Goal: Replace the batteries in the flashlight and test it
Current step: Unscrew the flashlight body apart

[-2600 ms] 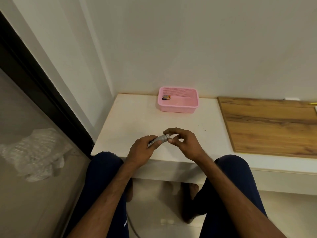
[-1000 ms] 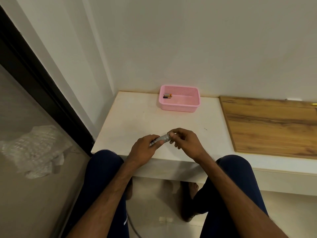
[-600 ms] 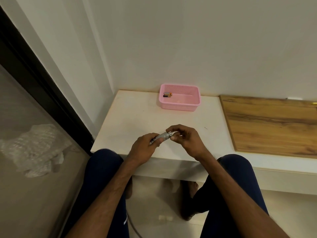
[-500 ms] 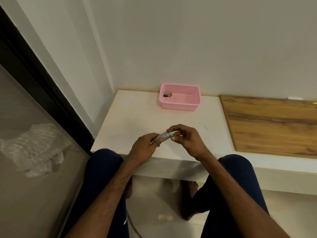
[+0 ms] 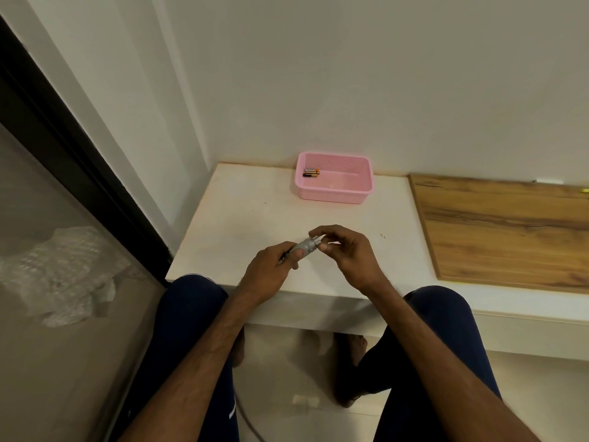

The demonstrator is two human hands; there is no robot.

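Note:
A small silver flashlight (image 5: 306, 245) is held over the near part of the white table (image 5: 255, 218). My left hand (image 5: 271, 274) grips its body from the lower left. My right hand (image 5: 347, 253) pinches the flashlight's right end between thumb and fingertips. That end is partly hidden by the fingers. Two batteries (image 5: 311, 173) lie side by side in the back left corner of a pink basket (image 5: 334, 194) at the table's far edge.
A wooden board (image 5: 506, 231) covers the table to the right. A wall rises right behind the basket. A dark door frame (image 5: 79, 173) runs along the left, with crumpled plastic wrap (image 5: 60, 272) on the floor beside it. My knees sit under the table's front edge.
My right hand's fingers have shifted around the flashlight's right end, as if turning it. The left hand keeps the same hold. The batteries and basket stay where they were.

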